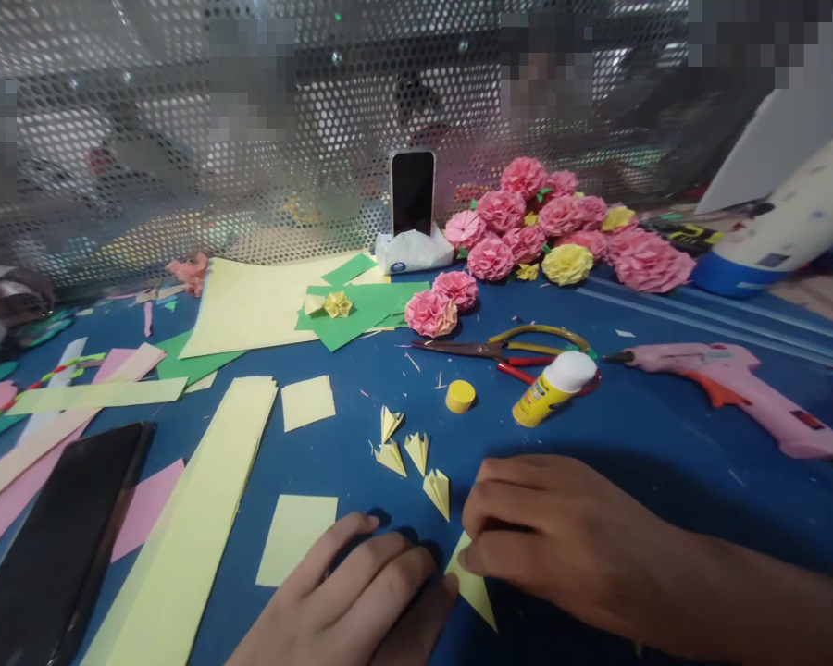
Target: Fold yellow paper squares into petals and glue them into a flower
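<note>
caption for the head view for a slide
Left hand and right hand hold a folded yellow paper triangle flat on the blue table.

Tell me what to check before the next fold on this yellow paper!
1. Paper pressed down by left hand and right hand: ok.
2. Crease straight: cannot tell, the hands cover it.
3. Glue capped: not ok, its cap lies apart from it.
4. Scissors away from the hands: ok.
5. Folded petals out from under the hands: ok, four lie just beyond them.
6. Spare square close by: ok, beside the left hand.
</note>
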### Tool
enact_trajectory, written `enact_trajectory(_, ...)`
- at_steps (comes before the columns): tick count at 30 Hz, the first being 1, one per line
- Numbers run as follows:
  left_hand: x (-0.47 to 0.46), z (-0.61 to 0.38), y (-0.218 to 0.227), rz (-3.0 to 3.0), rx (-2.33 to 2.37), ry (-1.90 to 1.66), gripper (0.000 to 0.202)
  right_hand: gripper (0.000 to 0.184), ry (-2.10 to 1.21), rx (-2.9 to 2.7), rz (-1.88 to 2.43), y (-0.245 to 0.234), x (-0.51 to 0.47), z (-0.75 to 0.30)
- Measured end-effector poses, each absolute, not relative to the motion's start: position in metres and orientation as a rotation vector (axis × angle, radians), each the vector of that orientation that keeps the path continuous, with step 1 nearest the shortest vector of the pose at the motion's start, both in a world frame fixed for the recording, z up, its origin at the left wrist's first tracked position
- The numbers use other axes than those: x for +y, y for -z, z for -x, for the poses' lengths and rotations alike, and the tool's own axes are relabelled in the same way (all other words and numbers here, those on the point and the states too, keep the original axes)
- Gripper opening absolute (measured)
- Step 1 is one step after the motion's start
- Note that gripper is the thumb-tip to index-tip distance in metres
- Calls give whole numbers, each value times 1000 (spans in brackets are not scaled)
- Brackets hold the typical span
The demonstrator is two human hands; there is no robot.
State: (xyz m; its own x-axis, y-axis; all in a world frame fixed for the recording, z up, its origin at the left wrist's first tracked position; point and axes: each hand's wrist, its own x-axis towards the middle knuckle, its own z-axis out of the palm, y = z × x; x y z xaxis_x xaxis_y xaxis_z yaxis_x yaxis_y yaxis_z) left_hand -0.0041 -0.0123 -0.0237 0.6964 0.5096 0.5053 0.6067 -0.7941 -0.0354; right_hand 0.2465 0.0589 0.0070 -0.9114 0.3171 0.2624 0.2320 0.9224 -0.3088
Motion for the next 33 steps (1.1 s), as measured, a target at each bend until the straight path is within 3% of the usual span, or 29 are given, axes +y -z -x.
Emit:
enact_trajectory(5,-10,3,25,2696,-933,747,28,38,-79,-2813,290,-16,57,-246)
enact_trajectory(12,-10,8,22,2736,-892,717,38,49,74,-2865,272,-24,49,-246)
enact_trajectory(19,-11,7,22,2729,-898,650,44,29,-5,-2861,374,-21,47,-247)
enact_trajectory(27,-10,9,17,2743,-843,574,45,19,-49,-2938,317,-26,39,-252)
enact_trajectory(33,-7,10,12,2783,-776,518,39,30,-28,-2762,373,-10,42,-247)
